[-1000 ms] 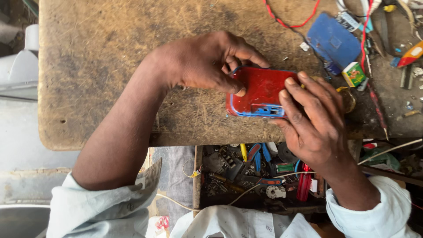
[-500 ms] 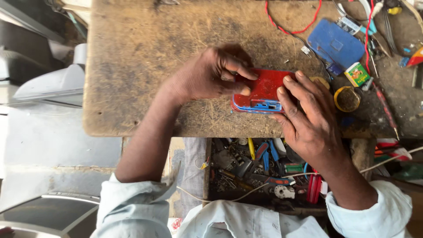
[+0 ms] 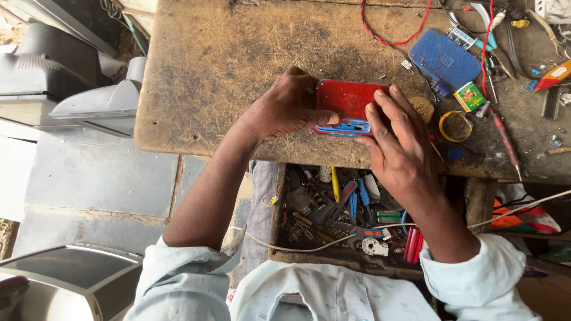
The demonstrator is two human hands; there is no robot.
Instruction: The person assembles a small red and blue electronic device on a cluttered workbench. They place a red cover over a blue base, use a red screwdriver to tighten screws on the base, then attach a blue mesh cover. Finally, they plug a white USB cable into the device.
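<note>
Red phone (image 3: 345, 100), blue-edged, flat on worn wooden bench (image 3: 238, 71) near front edge, port side facing person.

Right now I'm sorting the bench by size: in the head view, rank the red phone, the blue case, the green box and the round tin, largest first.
1. Red phone, though both hands cover part of it.
2. Blue case, close to the phone in size, so that order is unsure.
3. Round tin.
4. Green box, only slightly smaller than the tin.
</note>
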